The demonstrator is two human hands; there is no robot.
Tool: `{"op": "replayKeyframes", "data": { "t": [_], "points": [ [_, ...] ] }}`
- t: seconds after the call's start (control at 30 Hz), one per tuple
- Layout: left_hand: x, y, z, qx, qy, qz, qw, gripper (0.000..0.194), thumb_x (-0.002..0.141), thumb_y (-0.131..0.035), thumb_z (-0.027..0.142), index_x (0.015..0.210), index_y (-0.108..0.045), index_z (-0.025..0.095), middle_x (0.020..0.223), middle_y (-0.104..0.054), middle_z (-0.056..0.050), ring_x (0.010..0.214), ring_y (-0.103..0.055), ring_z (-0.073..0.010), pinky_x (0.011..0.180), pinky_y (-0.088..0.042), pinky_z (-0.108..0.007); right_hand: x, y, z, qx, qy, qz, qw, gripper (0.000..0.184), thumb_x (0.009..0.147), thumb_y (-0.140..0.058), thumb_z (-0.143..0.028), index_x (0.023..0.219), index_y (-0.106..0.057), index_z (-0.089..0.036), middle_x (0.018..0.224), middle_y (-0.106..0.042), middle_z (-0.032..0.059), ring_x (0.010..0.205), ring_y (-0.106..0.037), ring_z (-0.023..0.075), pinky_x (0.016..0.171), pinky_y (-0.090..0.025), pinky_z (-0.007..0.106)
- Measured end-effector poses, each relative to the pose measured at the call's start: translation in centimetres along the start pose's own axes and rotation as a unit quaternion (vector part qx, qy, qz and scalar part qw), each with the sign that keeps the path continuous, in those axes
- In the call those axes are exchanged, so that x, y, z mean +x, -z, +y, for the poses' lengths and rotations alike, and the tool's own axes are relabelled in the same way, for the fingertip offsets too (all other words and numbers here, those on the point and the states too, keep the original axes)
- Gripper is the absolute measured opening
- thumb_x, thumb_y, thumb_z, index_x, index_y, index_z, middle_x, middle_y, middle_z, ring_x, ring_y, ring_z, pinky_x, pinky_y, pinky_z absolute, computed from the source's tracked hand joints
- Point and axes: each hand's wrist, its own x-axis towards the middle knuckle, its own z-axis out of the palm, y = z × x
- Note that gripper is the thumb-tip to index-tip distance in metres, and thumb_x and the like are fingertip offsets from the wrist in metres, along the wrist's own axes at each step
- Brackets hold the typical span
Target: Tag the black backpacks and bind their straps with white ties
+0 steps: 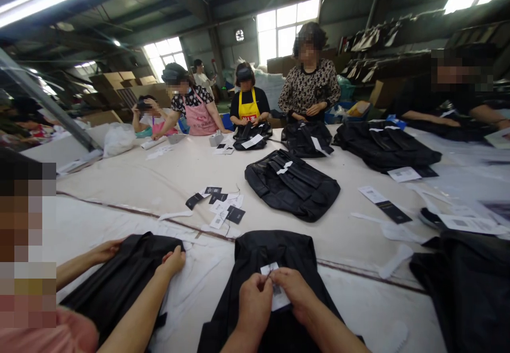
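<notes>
A black backpack (279, 241) lies on the table right before me. Over it, my left hand (255, 302) and my right hand (295, 292) meet with thumbs and fingertips pinched together. Both are closed on the thin dark string of a white hang tag (281, 300), which hangs beneath my fingers against the bag. The tag carries a printed code, partly covered by my hands. Whether the string is knotted I cannot make out.
At my left, a co-worker's hands (171, 260) hold another black bag (123, 268). Loose black and white tags (219, 207) lie ahead, beside a second backpack (292, 183). More black bags (470, 289) are at right. People stand along the table's far side (179, 153).
</notes>
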Motion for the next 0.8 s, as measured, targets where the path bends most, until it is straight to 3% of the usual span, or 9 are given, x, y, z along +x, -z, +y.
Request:
{"op": "replayKeyframes", "data": {
  "t": [0.27,0.47,0.6,0.67,0.73,0.8],
  "points": [
    [-0.2,-0.2,0.5,-0.034,0.009,-0.004,0.999,0.025,0.077,-0.053,0.038,0.069,-0.066,0.017,0.063,-0.064,-0.003,0.063,-0.058,-0.0187,0.06,-0.042,-0.027,-0.2,0.2,-0.5,0.047,-0.025,-0.002,0.999,0.026,0.058,-0.068,-0.032,0.074,-0.068,-0.012,0.063,-0.068,0.0051,0.055,-0.061,0.0162,0.055,-0.045,0.027],
    [-0.1,-0.3,0.5,-0.036,0.01,-0.025,0.999,0.027,0.075,-0.055,0.039,0.066,-0.064,0.016,0.055,-0.056,-0.001,0.057,-0.051,-0.0161,0.057,-0.037,-0.027,0.1,0.6,-0.4,-0.058,0.0,0.037,0.998,0.023,0.057,-0.065,-0.032,0.07,-0.067,-0.013,0.059,-0.064,0.0028,0.051,-0.056,0.0143,0.05,-0.04,0.025],
    [0.3,-0.2,0.7,-0.146,0.026,-0.013,0.989,0.027,0.077,-0.057,0.043,0.071,-0.06,0.017,0.059,-0.052,0.003,0.054,-0.043,-0.0105,0.052,-0.031,-0.022,0.1,0.7,-0.7,-0.153,0.033,0.075,0.985,0.012,0.059,-0.065,-0.024,0.061,-0.067,-0.013,0.053,-0.06,0.0009,0.048,-0.05,0.0115,0.046,-0.031,0.023],
    [0.7,-0.1,1.0,-0.24,0.037,-0.045,0.969,0.029,0.079,-0.058,0.046,0.076,-0.057,0.018,0.06,-0.048,0.005,0.051,-0.036,-0.0073,0.048,-0.025,-0.02,0.2,0.6,-0.8,-0.188,0.044,0.081,0.978,0.009,0.061,-0.062,-0.021,0.058,-0.066,-0.013,0.05,-0.058,0.0003,0.047,-0.048,0.0111,0.045,-0.03,0.023],
    [1.1,0.0,1.3,-0.316,0.046,-0.116,0.941,0.032,0.079,-0.059,0.051,0.08,-0.054,0.019,0.059,-0.044,0.007,0.048,-0.031,-0.0057,0.045,-0.018,-0.019,0.3,0.5,-0.9,-0.213,0.047,0.088,0.972,0.01,0.063,-0.06,-0.019,0.058,-0.066,-0.013,0.049,-0.056,0.0002,0.047,-0.048,0.0112,0.045,-0.03,0.023],
    [1.4,0.2,1.4,-0.317,0.058,-0.196,0.926,0.038,0.076,-0.062,0.056,0.077,-0.05,0.02,0.055,-0.041,0.008,0.045,-0.029,-0.0052,0.043,-0.014,-0.018,0.1,0.7,-1.2,-0.23,0.049,0.102,0.967,0.012,0.064,-0.058,-0.018,0.059,-0.068,-0.013,0.05,-0.057,0.0003,0.047,-0.048,0.0112,0.045,-0.031,0.023]
  ]
}}
